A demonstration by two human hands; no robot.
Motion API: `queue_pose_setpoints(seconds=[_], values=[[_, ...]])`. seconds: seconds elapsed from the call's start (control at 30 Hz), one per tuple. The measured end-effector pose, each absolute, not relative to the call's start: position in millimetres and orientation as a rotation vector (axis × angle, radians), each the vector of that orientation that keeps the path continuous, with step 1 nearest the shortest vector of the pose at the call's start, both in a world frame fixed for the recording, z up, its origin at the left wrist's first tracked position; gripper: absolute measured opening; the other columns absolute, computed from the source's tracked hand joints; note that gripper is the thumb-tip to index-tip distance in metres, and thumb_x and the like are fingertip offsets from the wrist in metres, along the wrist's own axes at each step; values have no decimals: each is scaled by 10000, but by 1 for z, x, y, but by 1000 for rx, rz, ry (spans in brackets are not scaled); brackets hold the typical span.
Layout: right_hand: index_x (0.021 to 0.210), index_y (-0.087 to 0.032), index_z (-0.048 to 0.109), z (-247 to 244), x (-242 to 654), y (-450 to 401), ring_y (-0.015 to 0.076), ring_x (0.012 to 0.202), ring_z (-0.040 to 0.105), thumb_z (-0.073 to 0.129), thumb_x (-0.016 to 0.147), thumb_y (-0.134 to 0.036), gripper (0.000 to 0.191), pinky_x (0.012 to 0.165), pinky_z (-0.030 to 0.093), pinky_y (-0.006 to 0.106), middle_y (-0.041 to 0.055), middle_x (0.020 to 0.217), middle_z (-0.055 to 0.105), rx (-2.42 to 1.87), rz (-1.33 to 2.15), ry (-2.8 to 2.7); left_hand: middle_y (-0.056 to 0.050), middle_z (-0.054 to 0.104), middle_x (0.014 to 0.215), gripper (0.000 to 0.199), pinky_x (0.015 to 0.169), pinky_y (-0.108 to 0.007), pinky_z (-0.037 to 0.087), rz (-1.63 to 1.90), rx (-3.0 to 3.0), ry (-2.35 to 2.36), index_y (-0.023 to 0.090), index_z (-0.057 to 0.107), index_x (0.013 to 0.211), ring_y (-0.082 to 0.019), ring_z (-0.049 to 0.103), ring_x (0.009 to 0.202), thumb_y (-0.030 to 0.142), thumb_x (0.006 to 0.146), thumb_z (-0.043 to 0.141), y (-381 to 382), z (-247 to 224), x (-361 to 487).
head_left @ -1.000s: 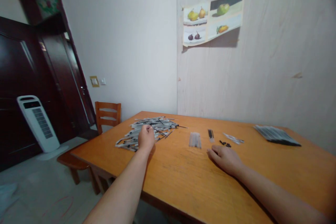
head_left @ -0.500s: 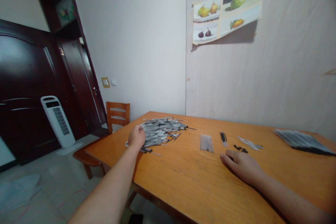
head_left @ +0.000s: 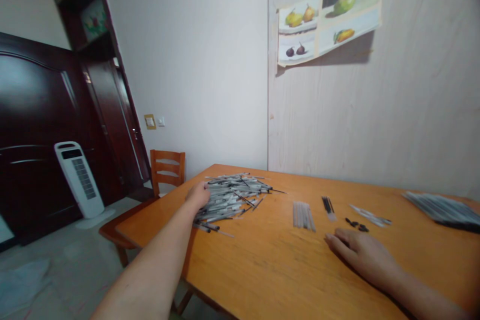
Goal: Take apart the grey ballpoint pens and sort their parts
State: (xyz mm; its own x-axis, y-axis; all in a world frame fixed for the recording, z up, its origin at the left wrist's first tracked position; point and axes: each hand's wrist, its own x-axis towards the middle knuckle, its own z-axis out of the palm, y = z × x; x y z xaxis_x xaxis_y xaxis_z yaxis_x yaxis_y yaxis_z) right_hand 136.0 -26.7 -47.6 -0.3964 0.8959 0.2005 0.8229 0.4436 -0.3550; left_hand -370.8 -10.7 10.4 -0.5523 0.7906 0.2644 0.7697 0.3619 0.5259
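Note:
On the left of the table lies a wide heap of pens, translucent grey with black ends. My left hand is at the heap's left edge, its fingers curled in; whatever they grip is hidden. My right hand rests palm down on the tabletop, loosely open and holding nothing. Just beyond its fingers are several small black caps. Close by lie a row of clear tubes, a few thin black refills and a small group of slim white pieces.
A flat stack of pens lies at the right end of the wooden table. A wooden chair stands beyond the left corner. A white tower fan is by the dark door. Fruit pictures hang on the wall.
The view has tilted up and turned slightly left, so the table items appear lower and farther right. My left hand has shifted slightly along the heap's edge; my right hand stays resting.

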Motion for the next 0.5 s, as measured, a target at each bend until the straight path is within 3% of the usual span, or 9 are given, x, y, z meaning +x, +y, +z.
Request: queue_pose_setpoints(seconds=[0.3, 0.5], values=[[723, -231, 634, -52, 139, -27, 230, 732, 646, 372, 942, -603, 505, 667, 430, 326, 57, 750, 686, -1468, 347, -2336, -70, 736, 942, 218, 775, -252, 475, 899, 1531, 2438, 187, 683, 944, -211, 658, 939, 172, 729, 654, 10, 14, -388], [745, -245, 678, -61, 143, -30, 231, 734, 663, 452, 912, -596, 450, 685, 497, 323, 67, 779, 700, -1346, 365, -2363, -32, 692, 744, 155, 598, -233, 465, 892, 1531, 2338, 170, 672, 899, -176, 642, 707, 196, 756, 620, 20, 16, -403]])
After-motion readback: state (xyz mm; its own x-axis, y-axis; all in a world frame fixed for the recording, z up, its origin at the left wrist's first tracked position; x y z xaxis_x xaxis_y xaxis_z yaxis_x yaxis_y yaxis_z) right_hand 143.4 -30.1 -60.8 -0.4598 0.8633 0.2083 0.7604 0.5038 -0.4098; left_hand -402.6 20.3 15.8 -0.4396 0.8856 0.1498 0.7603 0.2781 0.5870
